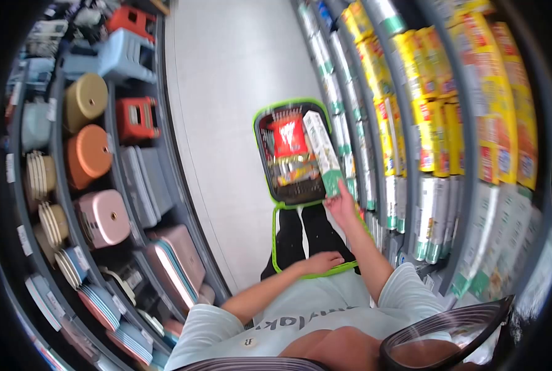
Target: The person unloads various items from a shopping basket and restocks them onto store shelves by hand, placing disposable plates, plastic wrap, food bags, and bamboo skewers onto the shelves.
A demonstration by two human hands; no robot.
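right hand [343, 207]: holds long box [322, 146], near end | likely light, stiff; grasp mid-length | left hand [320, 263]: at green handle [348, 266], grip unclear

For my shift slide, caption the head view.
Right hand holds long box over basket; left hand rests by green handle.
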